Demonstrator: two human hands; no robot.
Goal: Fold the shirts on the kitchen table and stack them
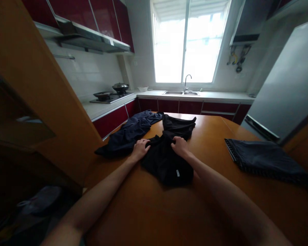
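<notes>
A black garment with a small white tag lies crumpled in the middle of the orange wooden table. My left hand grips its left edge with the fingers curled into the cloth. My right hand is closed on the fabric at the garment's upper right. Both forearms reach in from the near edge of the table.
A dark navy garment lies spread at the table's far left, touching the black one. A folded dark striped garment rests at the right. A wooden cabinet stands close on the left, a fridge on the right, and a counter with a sink behind.
</notes>
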